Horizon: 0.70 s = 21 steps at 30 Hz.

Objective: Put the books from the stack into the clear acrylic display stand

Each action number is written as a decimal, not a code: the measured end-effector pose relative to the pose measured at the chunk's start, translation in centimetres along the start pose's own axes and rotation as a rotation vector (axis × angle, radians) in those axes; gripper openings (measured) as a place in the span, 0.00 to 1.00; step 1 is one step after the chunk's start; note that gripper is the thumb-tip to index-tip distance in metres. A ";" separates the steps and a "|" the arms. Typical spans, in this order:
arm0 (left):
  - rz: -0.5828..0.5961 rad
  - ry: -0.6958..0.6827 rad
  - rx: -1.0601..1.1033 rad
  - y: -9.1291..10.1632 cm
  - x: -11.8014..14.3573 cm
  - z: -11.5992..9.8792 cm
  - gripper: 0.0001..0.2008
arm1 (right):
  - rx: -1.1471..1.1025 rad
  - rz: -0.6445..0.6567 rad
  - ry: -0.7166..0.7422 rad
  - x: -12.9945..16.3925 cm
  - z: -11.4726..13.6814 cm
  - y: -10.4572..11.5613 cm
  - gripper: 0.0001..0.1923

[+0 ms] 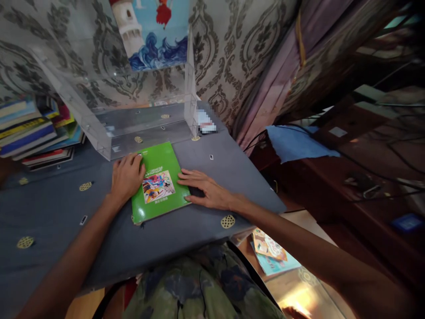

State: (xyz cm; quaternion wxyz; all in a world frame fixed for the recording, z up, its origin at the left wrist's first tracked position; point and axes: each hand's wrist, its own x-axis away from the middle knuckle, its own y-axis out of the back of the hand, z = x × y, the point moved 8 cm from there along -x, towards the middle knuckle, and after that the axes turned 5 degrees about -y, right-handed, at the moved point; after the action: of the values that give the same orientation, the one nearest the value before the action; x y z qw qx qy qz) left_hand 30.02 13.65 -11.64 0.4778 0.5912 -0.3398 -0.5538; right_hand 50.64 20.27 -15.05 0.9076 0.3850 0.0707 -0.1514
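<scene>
A green book (161, 155) with a colourful picture on its cover lies flat on the grey-clothed table (212, 235); its printing appears upside down from here. My left hand (128, 175) rests at the book's left edge, fingers slightly bent and close together, some of them over the cover. Along the right edge, my right hand (207, 190) touches the book with its fingers stretched out and the thumb apart, near the lower right corner. Neither hand grips the book. Just beyond it stands a clear acrylic rack (148, 128) with open space inside.
Stacked books (28, 128) stand at the table's left. A blurred-out white item (206, 122) lies right of the rack. Behind hangs a painting (156, 42) before patterned wallpaper. Right of the table are a blue cloth (295, 144), cables and dark furniture; booklets (274, 250) lie lower down.
</scene>
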 end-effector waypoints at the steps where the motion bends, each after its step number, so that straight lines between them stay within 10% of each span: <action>1: -0.005 -0.048 0.007 0.5 0.1 -0.8 0.15 | -0.014 -0.004 0.002 0.2 0.1 0.2 0.27; 9: 0.075 -0.413 0.198 2.8 5.4 -11.4 0.22 | -0.204 -0.079 0.011 0.0 0.1 1.7 0.20; 21: -0.060 -0.504 0.020 3.6 6.1 -13.4 0.19 | -0.210 -0.131 0.020 0.2 0.2 1.9 0.16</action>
State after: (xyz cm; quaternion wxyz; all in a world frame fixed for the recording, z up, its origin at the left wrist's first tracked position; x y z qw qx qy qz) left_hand 44.54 9.36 -11.20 0.3554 0.4489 -0.4359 -0.6944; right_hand 51.47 21.31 -13.70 0.9304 0.2838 0.1204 -0.1982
